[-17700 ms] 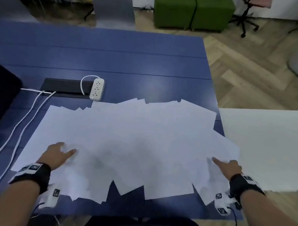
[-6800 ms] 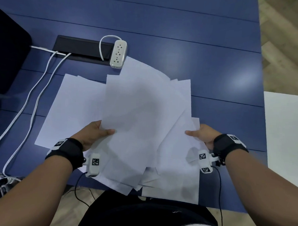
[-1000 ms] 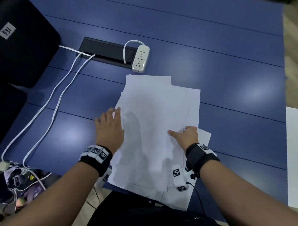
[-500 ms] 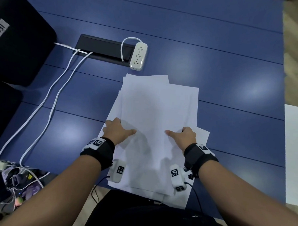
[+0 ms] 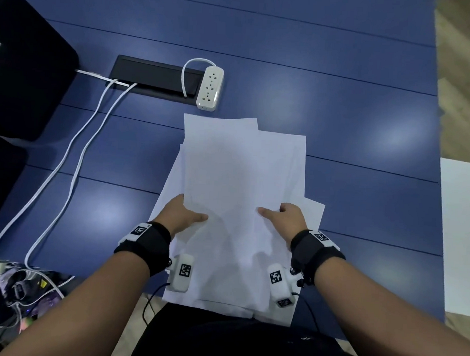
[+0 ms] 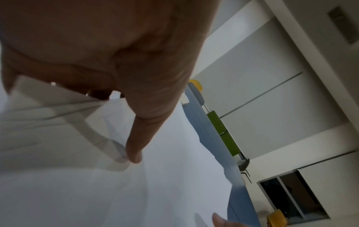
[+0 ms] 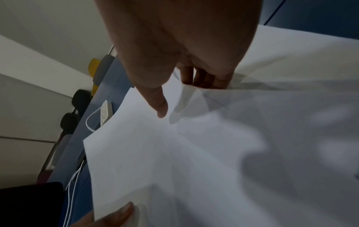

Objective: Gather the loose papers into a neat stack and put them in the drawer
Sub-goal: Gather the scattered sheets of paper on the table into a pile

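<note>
A loose stack of white papers (image 5: 241, 183) lies on the blue table (image 5: 365, 129) in front of me, its sheets fanned out of line at the far and right edges. My left hand (image 5: 185, 216) holds the stack's left edge, thumb (image 6: 136, 145) on top and fingers underneath. At the right edge my right hand (image 5: 284, 215) pinches the sheets the same way, thumb (image 7: 159, 106) above and fingers (image 7: 204, 79) tucked below. The near end of the papers (image 7: 194, 153) hangs over the table's front edge. No drawer is in view.
A white power strip (image 5: 209, 88) and a black cable tray (image 5: 154, 78) lie just beyond the stack. White cables (image 5: 76, 157) run down the left side to a tangle of gear (image 5: 22, 284). A black case (image 5: 26, 61) stands far left, a white surface (image 5: 460, 236) right.
My left hand has turned from lying flat beside the stack to gripping its left edge with the thumb on top. The right hand has stayed on the right edge.
</note>
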`<state>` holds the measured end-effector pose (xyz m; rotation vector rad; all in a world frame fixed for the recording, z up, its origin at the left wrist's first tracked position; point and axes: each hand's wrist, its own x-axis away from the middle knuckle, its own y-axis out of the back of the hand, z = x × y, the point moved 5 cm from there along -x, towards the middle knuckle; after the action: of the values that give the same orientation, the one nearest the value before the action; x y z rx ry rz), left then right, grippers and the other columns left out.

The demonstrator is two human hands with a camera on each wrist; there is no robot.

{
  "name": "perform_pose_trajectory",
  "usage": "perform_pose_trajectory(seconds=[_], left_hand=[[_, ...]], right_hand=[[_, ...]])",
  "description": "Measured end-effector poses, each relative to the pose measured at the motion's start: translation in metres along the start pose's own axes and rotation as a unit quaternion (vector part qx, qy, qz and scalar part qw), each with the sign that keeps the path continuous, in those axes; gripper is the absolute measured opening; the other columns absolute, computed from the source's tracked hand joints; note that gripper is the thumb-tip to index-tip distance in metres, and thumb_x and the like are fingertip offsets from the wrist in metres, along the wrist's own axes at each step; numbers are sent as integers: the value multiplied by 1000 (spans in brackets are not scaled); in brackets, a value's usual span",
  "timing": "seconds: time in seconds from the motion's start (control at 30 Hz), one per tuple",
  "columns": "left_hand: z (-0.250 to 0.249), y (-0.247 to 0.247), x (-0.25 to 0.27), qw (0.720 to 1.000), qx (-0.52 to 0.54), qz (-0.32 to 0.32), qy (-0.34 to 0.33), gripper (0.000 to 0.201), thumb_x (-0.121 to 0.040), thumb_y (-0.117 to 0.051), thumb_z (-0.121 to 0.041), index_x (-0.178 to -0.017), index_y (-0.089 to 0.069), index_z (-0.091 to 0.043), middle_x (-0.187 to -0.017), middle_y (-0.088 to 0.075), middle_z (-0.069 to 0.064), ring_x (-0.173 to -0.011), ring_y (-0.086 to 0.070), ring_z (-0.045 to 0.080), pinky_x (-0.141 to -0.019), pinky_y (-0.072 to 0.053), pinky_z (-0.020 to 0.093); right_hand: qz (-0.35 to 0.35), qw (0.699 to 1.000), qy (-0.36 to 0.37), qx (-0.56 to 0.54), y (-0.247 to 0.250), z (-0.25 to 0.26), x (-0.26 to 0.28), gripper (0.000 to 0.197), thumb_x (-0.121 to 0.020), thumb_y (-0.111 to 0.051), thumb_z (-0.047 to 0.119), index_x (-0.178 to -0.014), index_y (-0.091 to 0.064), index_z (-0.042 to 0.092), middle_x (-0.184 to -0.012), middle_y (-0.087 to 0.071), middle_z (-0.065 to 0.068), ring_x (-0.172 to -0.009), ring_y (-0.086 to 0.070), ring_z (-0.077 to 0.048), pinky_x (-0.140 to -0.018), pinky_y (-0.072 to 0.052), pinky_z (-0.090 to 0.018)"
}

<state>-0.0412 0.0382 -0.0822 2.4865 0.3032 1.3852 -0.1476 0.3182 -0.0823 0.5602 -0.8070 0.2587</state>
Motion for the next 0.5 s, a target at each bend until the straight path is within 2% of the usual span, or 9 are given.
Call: perform_pose_trajectory(seconds=[0.07,0.13,0.17,0.23,0.27,0.3,0.37,0.4,0.5], left_hand=[[-4,-2,2,999,-1,-13,-29,46,-82,-90,-19,-122,-67,-21,-118,-76,0,-109,-73,26,-99,-60,47],[-7,-4,3,998,-3,-21,-51,49,-84,-89,-19,-126,-65,-22,-121,-74,-1,-111,-71,24,-100,-58,45],[-8,-5,4,998,3,-17,-57,53,-83,-90,-21,-129,-64,-21,-121,-74,-2,-111,-70,23,-100,-58,44],[-5,-4,2,999,29,-1,-39,69,-74,-97,-33,-132,-61,-22,-121,-75,-2,-112,-72,23,-97,-60,43],[-1,-4,0,999,45,12,-26,80,-65,-100,-41,-132,-60,-23,-122,-76,-1,-112,-74,23,-96,-62,44],[8,-4,-7,998,60,21,-14,89,-58,-103,-47,-133,-61,-23,-122,-78,0,-112,-76,25,-95,-63,46],[22,-4,-21,995,90,38,3,98,-51,-106,-51,-133,-64,-21,-123,-80,4,-111,-78,27,-95,-64,48],[17,-3,-16,994,100,45,9,93,-54,-106,-48,-133,-66,-19,-122,-80,4,-111,-78,28,-96,-64,48],[-5,-10,6,988,119,93,11,47,-85,-90,-19,-129,-73,-15,-120,-82,4,-114,-77,27,-95,-61,39]], right_hand=[[19,1000,17,-4,2,5,3,57,-82,-87,30,-68,-33,20,-67,-34,5,-58,-34,-15,-56,-29,-27],[20,999,42,8,1,6,3,51,-83,-85,26,-70,-36,19,-68,-36,6,-60,-36,-14,-57,-30,-26],[21,998,57,14,-1,8,5,43,-83,-84,27,-74,-43,17,-72,-44,6,-64,-43,-14,-61,-37,-26],[52,996,72,-11,-9,9,8,27,-82,-82,26,-98,-62,16,-95,-68,6,-87,-66,-15,-84,-56,-34],[69,995,68,-29,-13,7,9,31,-85,-80,21,-112,-65,18,-109,-74,5,-101,-71,-18,-96,-58,-39],[80,994,61,-48,-16,8,13,34,-88,-78,14,-119,-66,20,-117,-75,3,-109,-71,-20,-102,-57,-42],[93,992,44,-71,-18,9,14,34,-93,-72,5,-121,-65,21,-122,-75,-1,-114,-71,-23,-106,-54,-41],[103,991,28,-78,-17,8,12,33,-94,-71,4,-123,-65,19,-123,-74,-2,-116,-70,-25,-106,-54,-40],[130,988,-15,-85,-11,3,7,38,-95,-72,6,-131,-64,15,-127,-73,-1,-122,-66,-26,-112,-49,-43]])
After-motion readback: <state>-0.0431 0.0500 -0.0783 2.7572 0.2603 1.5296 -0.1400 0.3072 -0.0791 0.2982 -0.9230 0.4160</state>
